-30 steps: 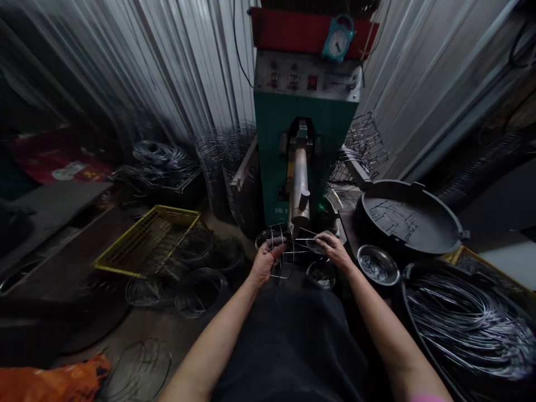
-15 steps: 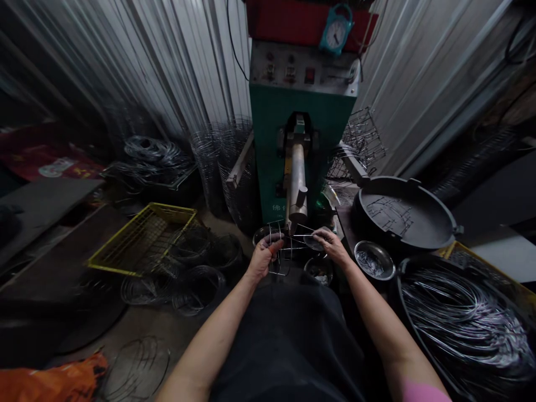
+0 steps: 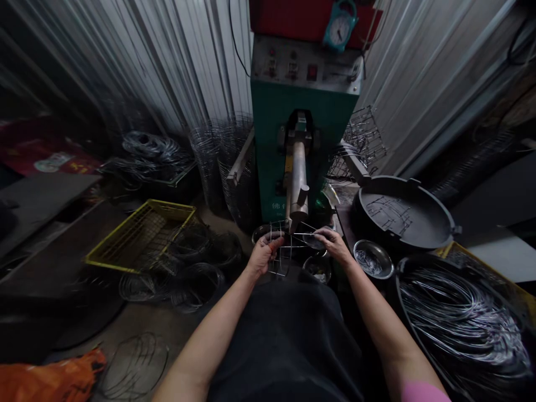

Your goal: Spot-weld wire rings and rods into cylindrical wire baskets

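Observation:
Under the round metal arm [image 3: 298, 167] of a green machine [image 3: 272, 139], my left hand [image 3: 264, 252] is closed on a wire frame [image 3: 285, 262] of thin curved rods. My right hand [image 3: 330, 241] pinches a thin straight wire piece [image 3: 304, 234] that reaches left to the tip of the machine arm. The frame lies between the hands, its upper wires close to the tip. Whether the wire piece touches the frame is too small to tell.
A yellow wire basket [image 3: 140, 234] and wire coils [image 3: 199, 287] are on the left. Rightward are a round black tray [image 3: 406, 209], a metal bowl [image 3: 373, 259] of small parts and a tub of bent wires [image 3: 464, 318]. Small bowls sit below the machine arm.
The view has shifted slightly. The wire frame between my hands is turned a little, and both hands keep their hold near the machine tip.

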Motion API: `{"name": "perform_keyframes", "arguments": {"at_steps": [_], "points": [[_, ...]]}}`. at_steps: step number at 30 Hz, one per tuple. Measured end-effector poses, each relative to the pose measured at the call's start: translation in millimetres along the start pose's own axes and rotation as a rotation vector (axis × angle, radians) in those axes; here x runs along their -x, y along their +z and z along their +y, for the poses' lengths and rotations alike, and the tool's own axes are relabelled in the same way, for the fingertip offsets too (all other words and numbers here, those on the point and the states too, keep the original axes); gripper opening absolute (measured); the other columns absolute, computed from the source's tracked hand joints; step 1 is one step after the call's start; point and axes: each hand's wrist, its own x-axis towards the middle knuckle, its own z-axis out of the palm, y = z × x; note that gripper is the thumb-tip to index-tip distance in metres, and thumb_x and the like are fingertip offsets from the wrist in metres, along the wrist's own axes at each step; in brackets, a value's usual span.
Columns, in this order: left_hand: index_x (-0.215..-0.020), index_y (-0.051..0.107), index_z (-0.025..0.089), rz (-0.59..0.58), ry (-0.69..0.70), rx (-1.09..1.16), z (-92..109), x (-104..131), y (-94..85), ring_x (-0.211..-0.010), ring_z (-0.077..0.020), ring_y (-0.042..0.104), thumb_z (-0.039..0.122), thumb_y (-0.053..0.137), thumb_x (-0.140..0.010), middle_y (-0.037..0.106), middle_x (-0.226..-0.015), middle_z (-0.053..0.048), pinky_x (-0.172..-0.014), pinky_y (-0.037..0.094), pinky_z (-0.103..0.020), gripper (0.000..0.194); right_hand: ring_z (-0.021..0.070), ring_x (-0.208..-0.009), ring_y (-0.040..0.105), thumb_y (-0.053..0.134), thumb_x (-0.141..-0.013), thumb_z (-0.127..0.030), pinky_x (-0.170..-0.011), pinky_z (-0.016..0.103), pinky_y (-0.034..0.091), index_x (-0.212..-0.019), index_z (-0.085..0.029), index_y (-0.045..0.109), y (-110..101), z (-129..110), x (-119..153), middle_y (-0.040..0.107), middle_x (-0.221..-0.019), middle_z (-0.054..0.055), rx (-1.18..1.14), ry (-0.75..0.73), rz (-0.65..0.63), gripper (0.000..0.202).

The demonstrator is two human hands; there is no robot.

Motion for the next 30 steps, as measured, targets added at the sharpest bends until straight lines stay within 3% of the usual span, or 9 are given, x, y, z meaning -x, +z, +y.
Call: {"name": "perform_keyframes", "arguments": {"at_steps": [3,7,12,21,30], "points": [[-0.086,0.063,0.016,-0.004,0.005,-0.013,0.7,0.4,0.1,-0.037,-0.0017,0.027,0.034,0.074,-0.054,0.042,-0.049,0.007,-0.035,0.017,-0.017,0.038,0.0165,-0.078,0.055,0.052,-0.077,-0.039,-0.072,0.028,0.043,-0.08,-0.019,0.062,-10.3,10.8,4.4,0.059,-0.077,0.003,0.059,-0.007,-0.021,0.022],[-0.087,0.062,0.016,-0.01,-0.001,-0.008,-0.5,-0.4,-0.5,-0.037,-0.0018,0.025,0.034,0.073,-0.055,0.037,-0.046,0.008,-0.035,0.017,-0.016,0.038,0.0183,-0.08,0.055,0.051,-0.077,-0.036,-0.075,0.031,0.043,-0.081,-0.02,0.063,-22.7,46.5,14.4,0.06,-0.08,0.005,0.212,-0.051,0.0,0.021],[-0.086,0.062,0.017,-0.012,-0.011,-0.005,-0.2,-0.3,-0.7,-0.037,-0.0019,0.026,0.033,0.074,-0.054,0.036,-0.046,0.009,-0.035,0.017,-0.016,0.038,0.0187,-0.083,0.056,0.053,-0.075,-0.032,-0.077,0.033,0.043,-0.084,-0.021,0.064,-18.0,84.0,21.9,0.06,-0.084,0.005,0.261,-0.054,-0.029,0.018],[-0.086,0.062,0.017,-0.03,-0.023,0.009,0.9,0.8,-0.4,-0.034,-0.0012,0.025,0.033,0.074,-0.055,0.036,-0.045,0.009,-0.033,0.017,-0.015,0.037,0.0171,-0.083,0.057,0.052,-0.076,-0.024,-0.078,0.033,0.044,-0.086,-0.019,0.065,-7.6,93.4,16.3,0.061,-0.085,0.006,0.215,-0.074,0.057,0.017],[-0.084,0.062,0.016,-0.017,-0.017,0.004,2.4,1.2,0.9,-0.032,-0.0005,0.024,0.032,0.074,-0.054,0.035,-0.042,0.01,-0.032,0.017,-0.014,0.036,0.0164,-0.078,0.057,0.052,-0.074,-0.021,-0.073,0.032,0.046,-0.081,-0.018,0.065,-11.5,94.0,10.4,0.06,-0.08,0.005,0.241,-0.055,0.028,0.016]]}}
